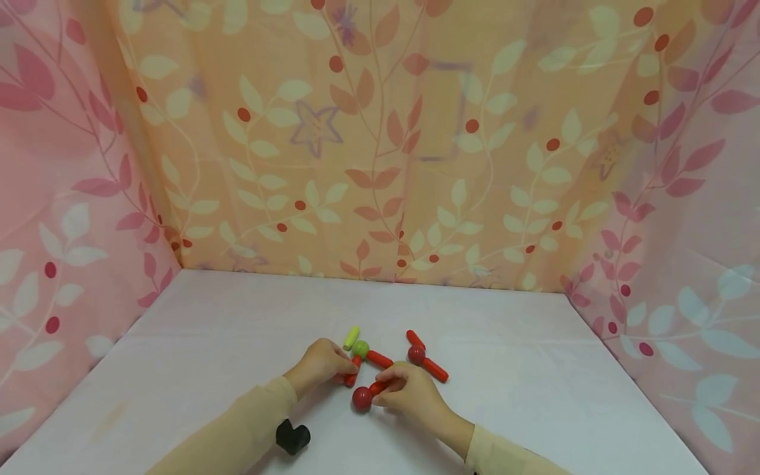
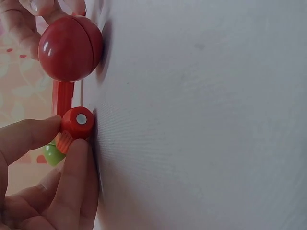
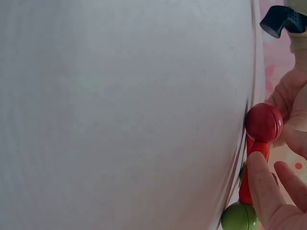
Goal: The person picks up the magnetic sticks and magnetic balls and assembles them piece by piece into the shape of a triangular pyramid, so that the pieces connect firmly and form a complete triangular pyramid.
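Okay, my left hand (image 1: 323, 362) pinches a red rod (image 1: 351, 379) by its free end, green ball (image 1: 360, 349) at the other. My right hand (image 1: 415, 398) grips the second rod (image 1: 377, 388) behind the dark red ball (image 1: 362, 398), which sits just beside that free end. All roughly midway between the worktop's (image 1: 510, 376) left and right edges, well short of the far edge. I'd leave the pale end disc (image 2: 81, 119) uncovered, square it to the ball, move gently; joints could twist loose.
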The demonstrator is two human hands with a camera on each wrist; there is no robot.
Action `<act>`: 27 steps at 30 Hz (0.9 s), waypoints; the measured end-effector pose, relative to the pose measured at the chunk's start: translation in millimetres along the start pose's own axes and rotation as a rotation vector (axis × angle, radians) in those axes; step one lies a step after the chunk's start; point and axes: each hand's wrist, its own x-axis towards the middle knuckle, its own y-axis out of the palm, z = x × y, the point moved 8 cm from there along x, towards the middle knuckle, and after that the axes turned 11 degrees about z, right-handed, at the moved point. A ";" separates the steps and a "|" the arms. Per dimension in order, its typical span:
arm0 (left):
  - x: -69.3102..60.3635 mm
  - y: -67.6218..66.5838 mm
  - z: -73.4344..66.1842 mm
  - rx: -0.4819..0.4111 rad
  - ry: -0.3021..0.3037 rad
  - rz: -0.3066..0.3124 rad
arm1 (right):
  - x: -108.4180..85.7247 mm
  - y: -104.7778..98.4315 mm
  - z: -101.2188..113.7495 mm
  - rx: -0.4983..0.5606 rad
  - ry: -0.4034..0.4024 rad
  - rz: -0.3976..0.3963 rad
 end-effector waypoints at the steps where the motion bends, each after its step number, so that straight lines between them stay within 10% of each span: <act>1: -0.2 -0.2 0.4 0.000 -0.005 -0.001 | 0.0 -0.5 -1.0 0.000 0.003 -0.004; 16: -1.8 2.7 2.1 -0.015 -0.005 0.015 | -1.5 14.8 -23.8 0.310 0.208 0.069; 27: 0.0 9.0 2.4 -0.075 -0.011 0.042 | 4.4 18.7 -32.7 0.308 0.268 0.043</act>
